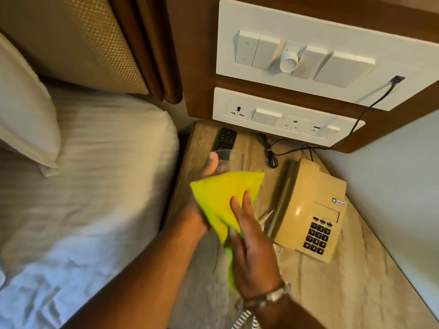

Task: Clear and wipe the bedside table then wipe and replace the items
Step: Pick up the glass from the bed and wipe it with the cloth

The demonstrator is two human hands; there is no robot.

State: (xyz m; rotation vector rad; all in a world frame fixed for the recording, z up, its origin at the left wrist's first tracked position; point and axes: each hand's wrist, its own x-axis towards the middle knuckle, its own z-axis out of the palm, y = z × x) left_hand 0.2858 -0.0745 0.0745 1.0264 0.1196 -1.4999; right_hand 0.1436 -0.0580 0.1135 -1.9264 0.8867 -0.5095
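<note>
At frame centre, left hand (209, 167) wrapped around a clear drinking glass (225, 160), thumb up on the rim side, most of the hand hidden under a yellow cloth (223, 198). Right hand (251, 248) just below centre, fingers curled onto the cloth and pinching it against the glass; beaded and metal bracelets (273, 295) at the wrist. Beneath both hands, bedside table (356, 281) with a marbled beige top, running from centre to lower right. Black remote (225, 138) flat on the table's far left corner, just beyond the glass. Beige telephone (308, 210) right of centre on the table, handset in its cradle, keypad facing up. Bundled black cable (268, 150) between remote and telephone, leading up to the white switch panels (308, 55) at upper right. Bed (83, 174) and pillow (23, 110) filling the left side.
</note>
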